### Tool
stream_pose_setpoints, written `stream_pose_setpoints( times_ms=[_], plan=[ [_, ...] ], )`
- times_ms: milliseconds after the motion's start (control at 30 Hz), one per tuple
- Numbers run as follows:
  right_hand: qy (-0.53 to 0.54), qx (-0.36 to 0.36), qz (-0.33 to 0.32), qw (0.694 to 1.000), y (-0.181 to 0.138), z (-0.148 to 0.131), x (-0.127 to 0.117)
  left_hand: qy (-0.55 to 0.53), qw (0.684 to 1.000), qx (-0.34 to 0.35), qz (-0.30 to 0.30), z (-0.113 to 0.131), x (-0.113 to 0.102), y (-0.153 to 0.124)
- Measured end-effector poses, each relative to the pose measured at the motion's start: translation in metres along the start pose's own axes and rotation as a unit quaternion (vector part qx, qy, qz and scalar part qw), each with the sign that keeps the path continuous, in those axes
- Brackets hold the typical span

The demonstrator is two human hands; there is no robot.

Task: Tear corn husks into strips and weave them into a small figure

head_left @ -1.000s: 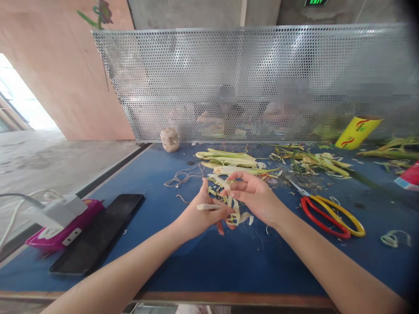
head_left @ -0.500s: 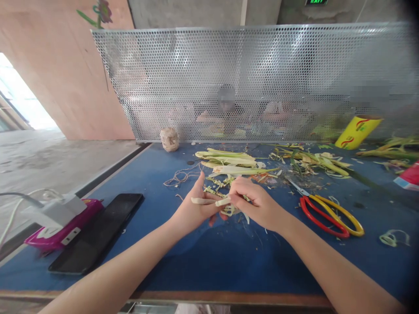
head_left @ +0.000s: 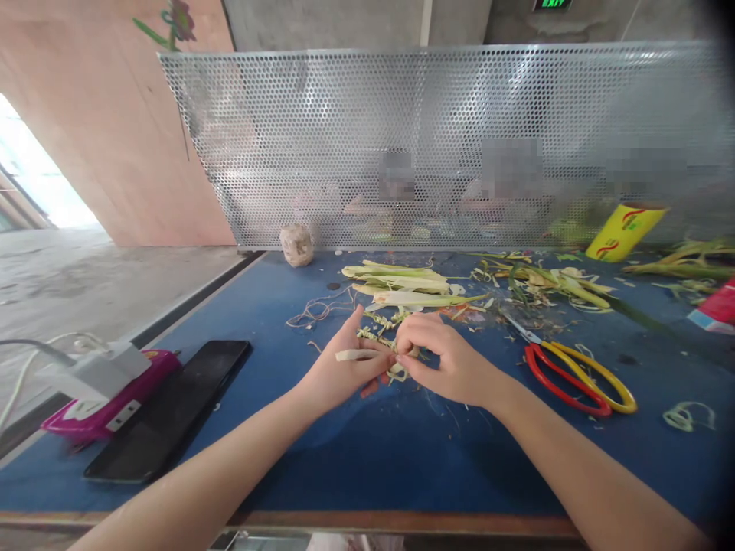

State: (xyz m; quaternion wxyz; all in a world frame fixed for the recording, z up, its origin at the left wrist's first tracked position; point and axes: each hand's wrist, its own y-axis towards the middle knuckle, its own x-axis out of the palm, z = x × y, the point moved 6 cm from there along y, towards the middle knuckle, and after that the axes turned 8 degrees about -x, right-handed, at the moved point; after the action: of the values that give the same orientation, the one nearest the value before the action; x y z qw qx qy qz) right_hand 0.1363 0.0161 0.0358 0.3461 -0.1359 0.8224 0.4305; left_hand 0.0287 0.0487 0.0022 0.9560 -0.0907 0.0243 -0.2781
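Over the middle of the table, my left hand [head_left: 343,367] grips a pale plant strip [head_left: 357,354], thumb raised and its loose end lying across the hand. My right hand [head_left: 448,360] meets it from the right, thumb and forefinger pinched on the strip by the left fingertips. Just behind the hands lies a yellowish braided cord [head_left: 373,337], partly covered by them. More pale loops hang below the fingers; whether they join the braid is hidden. Long pale-green husk leaves [head_left: 402,279] are stacked beyond the hands.
Scissors [head_left: 566,375] with red and yellow handles lie right, near leaf scraps [head_left: 551,283]. A yellow tube [head_left: 625,232] leans by the perforated metal screen [head_left: 344,115]; people sit behind it. Left are a black phone [head_left: 172,413], a power strip [head_left: 115,409] and thin twine [head_left: 318,308].
My right hand has shifted slightly left, closer to the left fingertips. The strip's stretch between the hands is shorter, and its end beneath the right hand no longer shows.
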Motion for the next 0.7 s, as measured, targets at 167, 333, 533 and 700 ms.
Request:
stream_pose_setpoints(
  times_ms=[167,333,533,700],
  plan=[
    [0.014,-0.007,0.003,1.000,0.0006,-0.0015,-0.0040,-0.010,1.000,0.009,0.001,0.0020,-0.0004,0.0002],
    [-0.001,-0.005,-0.020,1.000,-0.0021,-0.0016,-0.0010,-0.018,1.000,0.010,0.002,0.0029,0.0002,0.0000],
    [0.010,-0.017,0.004,1.000,-0.0032,-0.0022,0.0007,-0.032,0.999,0.014,-0.010,0.0024,-0.0005,0.0003],
    [-0.032,-0.049,0.034,0.998,-0.0039,-0.0063,-0.0033,-0.075,0.997,0.002,0.018,0.0037,-0.0052,0.0009]
  ],
)
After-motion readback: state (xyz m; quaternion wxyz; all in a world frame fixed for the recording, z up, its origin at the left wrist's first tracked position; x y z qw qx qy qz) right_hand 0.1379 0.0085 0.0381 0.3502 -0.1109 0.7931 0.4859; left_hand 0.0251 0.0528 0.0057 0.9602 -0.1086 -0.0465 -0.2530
